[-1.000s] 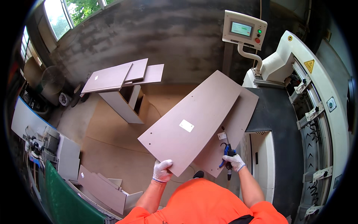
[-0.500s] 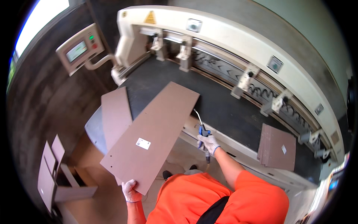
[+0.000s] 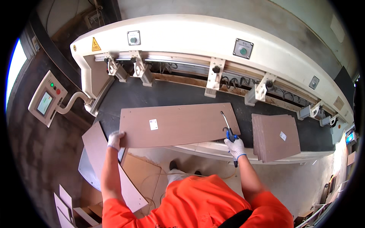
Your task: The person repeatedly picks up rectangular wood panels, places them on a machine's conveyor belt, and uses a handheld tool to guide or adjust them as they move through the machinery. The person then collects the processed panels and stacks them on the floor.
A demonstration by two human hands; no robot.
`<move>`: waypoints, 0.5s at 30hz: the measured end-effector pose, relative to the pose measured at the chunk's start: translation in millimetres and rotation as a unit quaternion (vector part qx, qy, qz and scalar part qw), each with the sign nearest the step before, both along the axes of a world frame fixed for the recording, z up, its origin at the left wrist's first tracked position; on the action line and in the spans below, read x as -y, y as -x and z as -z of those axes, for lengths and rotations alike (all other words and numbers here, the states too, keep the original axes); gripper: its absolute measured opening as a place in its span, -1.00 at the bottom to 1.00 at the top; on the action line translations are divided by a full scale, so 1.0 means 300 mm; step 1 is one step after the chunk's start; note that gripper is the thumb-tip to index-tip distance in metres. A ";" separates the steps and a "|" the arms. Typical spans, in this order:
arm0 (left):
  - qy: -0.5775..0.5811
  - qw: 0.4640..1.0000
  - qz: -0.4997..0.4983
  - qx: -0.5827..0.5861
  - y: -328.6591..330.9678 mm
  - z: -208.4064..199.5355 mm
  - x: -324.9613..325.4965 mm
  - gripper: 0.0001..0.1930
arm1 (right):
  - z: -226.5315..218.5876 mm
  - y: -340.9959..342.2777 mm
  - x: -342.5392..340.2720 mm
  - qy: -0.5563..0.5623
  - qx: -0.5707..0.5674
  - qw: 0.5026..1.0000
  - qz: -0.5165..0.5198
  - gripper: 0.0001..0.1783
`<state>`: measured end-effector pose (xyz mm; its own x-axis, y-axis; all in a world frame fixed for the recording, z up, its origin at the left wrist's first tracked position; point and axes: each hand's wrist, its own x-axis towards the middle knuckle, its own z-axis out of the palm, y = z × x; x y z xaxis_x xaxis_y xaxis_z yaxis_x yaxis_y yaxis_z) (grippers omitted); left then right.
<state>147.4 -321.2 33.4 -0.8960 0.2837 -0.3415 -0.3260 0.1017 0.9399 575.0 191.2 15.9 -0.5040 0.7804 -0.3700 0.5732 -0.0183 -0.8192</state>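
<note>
A long brown board (image 3: 182, 123) with a white label lies crosswise over the black machine table, its near edge toward me. My left hand (image 3: 115, 140), in a white knit glove, is closed on the board's left end, with the thumb on top. In my gloved right hand (image 3: 235, 148) is a blue-and-black air blow gun (image 3: 230, 133). Its thin metal nozzle points away from me over the board's right end; whether it touches the board I cannot tell. The fingers wrap the gun's handle, and a hose trails below.
A pile of brown boards (image 3: 275, 136) sits on the table (image 3: 175, 89) at the right. Another board (image 3: 98, 152) leans out at the left. A white machine beam (image 3: 190, 32) with several clamps spans the back. A control panel (image 3: 46, 99) stands far left, with loose boards (image 3: 65, 203) below.
The board has swung from a slanted position to lie crosswise on the table. My left hand moved up with its end. My right hand brought the blow gun over the other end.
</note>
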 end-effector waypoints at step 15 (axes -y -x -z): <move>0.485 0.746 0.281 -0.359 0.112 0.098 -0.708 0.04 | 0.173 0.430 -0.064 0.057 -0.014 0.993 0.100 -0.71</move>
<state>113.9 -108.7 4.1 -0.7789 0.6156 -0.1202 0.5768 0.7783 0.2481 446.0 210.5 -36.1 -0.3551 0.8201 -0.4487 0.5254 -0.2220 -0.8214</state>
